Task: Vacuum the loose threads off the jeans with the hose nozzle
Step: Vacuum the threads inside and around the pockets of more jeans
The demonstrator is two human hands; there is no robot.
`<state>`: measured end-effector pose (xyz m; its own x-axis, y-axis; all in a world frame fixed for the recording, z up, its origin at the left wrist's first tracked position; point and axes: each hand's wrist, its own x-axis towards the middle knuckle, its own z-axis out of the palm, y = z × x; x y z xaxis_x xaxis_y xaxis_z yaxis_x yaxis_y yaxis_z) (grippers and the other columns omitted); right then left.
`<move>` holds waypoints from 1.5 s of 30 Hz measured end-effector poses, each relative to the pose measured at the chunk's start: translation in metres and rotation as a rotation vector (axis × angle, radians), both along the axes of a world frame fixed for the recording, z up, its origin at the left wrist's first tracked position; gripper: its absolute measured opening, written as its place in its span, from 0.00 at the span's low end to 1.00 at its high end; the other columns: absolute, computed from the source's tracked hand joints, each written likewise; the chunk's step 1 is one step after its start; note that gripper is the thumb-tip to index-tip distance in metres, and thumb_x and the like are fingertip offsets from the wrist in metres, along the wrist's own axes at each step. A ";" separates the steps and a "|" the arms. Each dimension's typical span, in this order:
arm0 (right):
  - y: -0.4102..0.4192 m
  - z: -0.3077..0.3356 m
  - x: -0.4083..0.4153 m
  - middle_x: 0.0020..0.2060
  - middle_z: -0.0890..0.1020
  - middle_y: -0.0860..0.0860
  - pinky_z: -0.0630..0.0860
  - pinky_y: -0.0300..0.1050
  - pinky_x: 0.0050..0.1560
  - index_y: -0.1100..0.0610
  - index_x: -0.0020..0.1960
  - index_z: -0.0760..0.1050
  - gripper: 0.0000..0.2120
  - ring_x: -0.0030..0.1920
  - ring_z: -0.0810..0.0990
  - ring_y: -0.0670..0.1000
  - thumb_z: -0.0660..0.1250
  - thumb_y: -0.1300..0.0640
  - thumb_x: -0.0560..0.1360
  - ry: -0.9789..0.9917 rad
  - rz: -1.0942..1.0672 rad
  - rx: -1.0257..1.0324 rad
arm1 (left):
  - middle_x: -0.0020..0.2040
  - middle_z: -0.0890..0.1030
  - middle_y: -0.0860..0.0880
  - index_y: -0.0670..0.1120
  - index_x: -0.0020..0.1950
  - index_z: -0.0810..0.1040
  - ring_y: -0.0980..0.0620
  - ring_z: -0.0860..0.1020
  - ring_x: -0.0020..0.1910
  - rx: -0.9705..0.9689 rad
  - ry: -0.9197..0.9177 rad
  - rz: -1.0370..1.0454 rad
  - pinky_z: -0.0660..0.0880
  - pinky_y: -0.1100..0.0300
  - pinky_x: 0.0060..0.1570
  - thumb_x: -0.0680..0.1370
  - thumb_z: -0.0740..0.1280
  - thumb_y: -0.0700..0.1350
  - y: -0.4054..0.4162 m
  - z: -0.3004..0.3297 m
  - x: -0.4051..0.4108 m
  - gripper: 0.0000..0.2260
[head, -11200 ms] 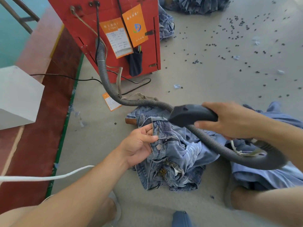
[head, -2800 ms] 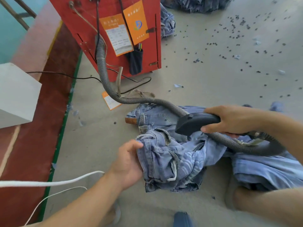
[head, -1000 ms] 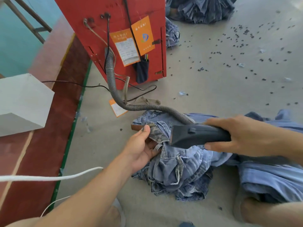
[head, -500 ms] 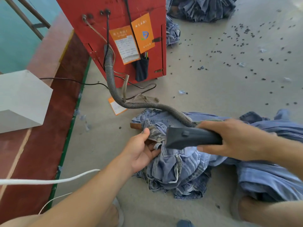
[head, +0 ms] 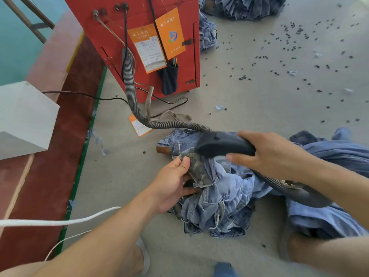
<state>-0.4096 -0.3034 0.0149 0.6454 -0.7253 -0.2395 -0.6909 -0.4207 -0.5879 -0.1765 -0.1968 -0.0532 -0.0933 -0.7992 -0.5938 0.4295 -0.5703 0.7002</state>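
Behind the work, at the upper centre of the frame, a red cabinet stands on the grey floor. Two orange tags hang on its front, and below them a dark pouch holds what look like pens; only their tips show. A ribbed grey hose drops down the cabinet front, curves across the floor and runs toward the centre, passing over the top edge of the jeans. A black cable trails left from the cabinet foot, and another orange tag lies flat on the floor just beside the hose bend. Small dark bits are scattered over the upper right of the floor, and more denim is heaped at the top edge. A white box sits at the left, on the red strip beside the floor, and a white cord crosses the lower left.

The jeans lie crumpled in the centre, with further blue cloth spreading to the right. The left hand pinches a turned-out piece of patterned lining between thumb and fingers. The right hand is wrapped round the black nozzle, whose mouth sits against the fabric just above the left thumb. The hose loops out behind the right wrist, over the blue cloth
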 end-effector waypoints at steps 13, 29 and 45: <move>-0.006 0.006 -0.004 0.34 0.81 0.40 0.70 0.39 0.33 0.37 0.47 0.71 0.08 0.38 0.79 0.34 0.67 0.36 0.77 0.047 -0.066 -0.068 | 0.66 0.82 0.42 0.45 0.71 0.77 0.43 0.79 0.60 0.021 0.005 -0.093 0.76 0.47 0.58 0.85 0.57 0.53 0.005 -0.002 -0.002 0.20; -0.006 0.015 -0.023 0.38 0.82 0.34 0.73 0.39 0.32 0.33 0.51 0.72 0.11 0.36 0.81 0.40 0.66 0.31 0.73 0.046 0.065 0.014 | 0.33 0.82 0.50 0.47 0.41 0.87 0.55 0.80 0.27 0.264 -0.234 0.176 0.77 0.59 0.32 0.78 0.69 0.47 -0.012 -0.004 -0.001 0.09; 0.007 0.007 -0.007 0.34 0.81 0.39 0.72 0.37 0.32 0.36 0.54 0.71 0.14 0.35 0.80 0.40 0.63 0.31 0.73 0.037 0.026 -0.167 | 0.49 0.86 0.41 0.44 0.55 0.80 0.46 0.85 0.45 0.148 0.162 0.167 0.84 0.50 0.47 0.85 0.61 0.46 -0.010 0.009 -0.005 0.10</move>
<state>-0.4169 -0.2961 0.0215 0.6571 -0.7406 -0.1405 -0.6985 -0.5282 -0.4827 -0.1820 -0.2067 -0.0441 -0.0713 -0.7171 -0.6933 0.6258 -0.5734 0.5288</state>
